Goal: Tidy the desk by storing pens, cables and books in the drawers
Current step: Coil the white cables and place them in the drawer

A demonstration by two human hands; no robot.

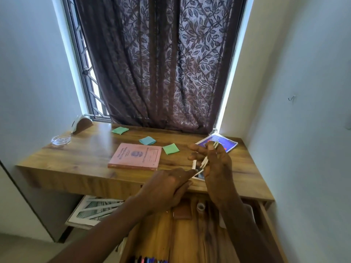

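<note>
Curtain (157, 63), upper centre: dark maroon-brown, leaf-and-vine pattern, paler where backlit.
Window frame (83, 73), upper left: grey.
Walls (303, 73): pale blue-white.
Desk (76, 154): honey-brown wood grain.
Pink book (135, 156), centre: faint dark print, round emblem.
Paper squares above it: green square (120, 130), light blue square (147, 140), second green square (171, 148).
Purple-blue book (226, 143), right of centre: red dots, white border.
White pens (205, 160), right of centre.
Dish (60, 140), left: clear glass.
Drawer (186, 240), bottom: yellow-brown, streaked grain.
Coloured pens (150, 260), bottom edge: blue, pink, red.
Booklet (95, 209), lower left: white, grey-green stripes.

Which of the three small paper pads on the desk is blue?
The middle pad, just behind the pink book; the left pad and the right pad are green.
</note>
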